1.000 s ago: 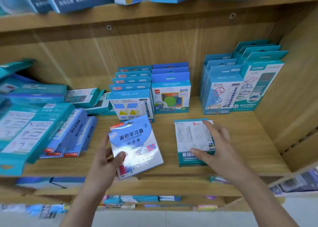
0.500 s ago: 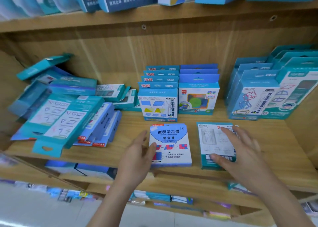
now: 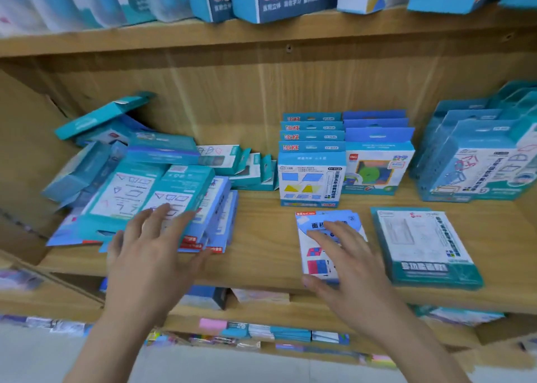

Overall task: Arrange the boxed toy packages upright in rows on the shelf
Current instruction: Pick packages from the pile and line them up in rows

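Above the shelf [image 3: 261,252], left hand [image 3: 151,254] and right hand [image 3: 351,269] spread released fingers; the right should pinch the flat blue package [image 3: 316,262] by its edges and stand it.

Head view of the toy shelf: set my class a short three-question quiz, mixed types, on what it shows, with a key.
1. True or false: the teal flat package stands upright.
2. The right hand, over the blue card package, is: A open-fingered; B a closed fist; C out of view.
3. Which hand reaches over the jumbled pile?
Key: 1 false, it lies flat. 2 A. 3 the left hand.
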`<state>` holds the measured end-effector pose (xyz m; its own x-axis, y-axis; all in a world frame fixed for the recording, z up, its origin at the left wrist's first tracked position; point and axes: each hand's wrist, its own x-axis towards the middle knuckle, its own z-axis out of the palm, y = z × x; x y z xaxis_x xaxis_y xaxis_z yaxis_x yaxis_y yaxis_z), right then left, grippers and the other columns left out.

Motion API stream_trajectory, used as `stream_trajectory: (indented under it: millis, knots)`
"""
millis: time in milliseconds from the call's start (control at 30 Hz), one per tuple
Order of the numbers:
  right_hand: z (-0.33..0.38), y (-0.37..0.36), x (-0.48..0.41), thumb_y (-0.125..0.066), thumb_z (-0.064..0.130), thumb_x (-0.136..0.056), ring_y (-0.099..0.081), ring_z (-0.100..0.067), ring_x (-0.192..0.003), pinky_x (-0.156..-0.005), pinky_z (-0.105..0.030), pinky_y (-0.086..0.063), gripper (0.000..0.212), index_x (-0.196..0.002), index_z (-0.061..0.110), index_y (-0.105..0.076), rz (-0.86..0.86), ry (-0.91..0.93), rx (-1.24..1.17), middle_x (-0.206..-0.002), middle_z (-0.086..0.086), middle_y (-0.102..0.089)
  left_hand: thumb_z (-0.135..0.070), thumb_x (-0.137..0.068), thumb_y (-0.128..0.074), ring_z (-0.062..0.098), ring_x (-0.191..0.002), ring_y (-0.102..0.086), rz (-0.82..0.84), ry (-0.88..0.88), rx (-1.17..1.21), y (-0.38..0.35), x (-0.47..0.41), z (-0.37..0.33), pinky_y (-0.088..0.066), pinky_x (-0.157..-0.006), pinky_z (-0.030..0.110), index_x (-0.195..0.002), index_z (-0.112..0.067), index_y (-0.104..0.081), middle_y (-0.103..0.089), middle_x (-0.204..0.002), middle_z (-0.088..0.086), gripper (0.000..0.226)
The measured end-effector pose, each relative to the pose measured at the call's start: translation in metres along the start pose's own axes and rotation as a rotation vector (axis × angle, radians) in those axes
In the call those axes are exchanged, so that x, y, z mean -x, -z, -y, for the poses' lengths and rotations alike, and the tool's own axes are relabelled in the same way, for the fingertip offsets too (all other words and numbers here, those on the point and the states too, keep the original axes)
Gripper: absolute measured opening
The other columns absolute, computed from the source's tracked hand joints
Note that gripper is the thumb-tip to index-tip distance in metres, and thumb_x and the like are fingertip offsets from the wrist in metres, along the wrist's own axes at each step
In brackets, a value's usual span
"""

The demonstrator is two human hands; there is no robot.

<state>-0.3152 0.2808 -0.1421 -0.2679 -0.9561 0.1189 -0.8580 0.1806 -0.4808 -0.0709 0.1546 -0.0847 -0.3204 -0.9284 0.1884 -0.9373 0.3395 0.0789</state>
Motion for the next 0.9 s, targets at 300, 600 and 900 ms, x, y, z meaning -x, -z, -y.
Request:
stream_trajectory:
  millis: [300, 600, 900]
  knots:
    - [0.066, -0.016, -0.035, -0.061, 0.050, -0.086, -0.016, -0.003, -0.142, -0.115, -0.026, -0.017, 0.068, -0.144, 0.041, -0.027, 0.107, -0.032, -0.325, -0.152, 0.016, -0.021, -0.054, -0.086, -0.050, 0.021, -0.144, -0.009, 0.124, -0.069, -0.049, -0.001, -0.008, 0.031, -0.025, -0.110, 0.055, -0.143, -0.048, 0.000, -0.009, -0.158, -0.009, 0.076]
    - [0.120, -0.033, -0.124, -0.058, 0.043, -0.090, -0.051, -0.004, -0.110, -0.093, -0.023, -0.040, 0.063, -0.145, 0.033, -0.030, 0.145, -0.437, -1.021, -0.141, 0.006, -0.047, -0.044, -0.084, -0.055, 0.025, -0.129, -0.042, -0.073, -0.389, 0.227, 0.027, -0.073, 0.041, -0.038, -0.103, 0.039, -0.123, -0.027, -0.060, -0.047, -0.142, 0.002, 0.043]
    - [0.120, -0.039, -0.211, -0.051, 0.031, -0.091, -0.051, -0.032, -0.119, -0.099, -0.043, -0.042, 0.049, -0.134, 0.013, -0.038, -0.032, -0.548, -0.553, -0.131, -0.013, -0.054, -0.035, -0.089, -0.046, 0.026, -0.108, -0.056, 0.016, -0.730, -0.129, 0.024, -0.179, 0.009, -0.048, -0.083, 0.035, -0.106, -0.026, -0.062, -0.062, -0.112, 0.000, 0.025]
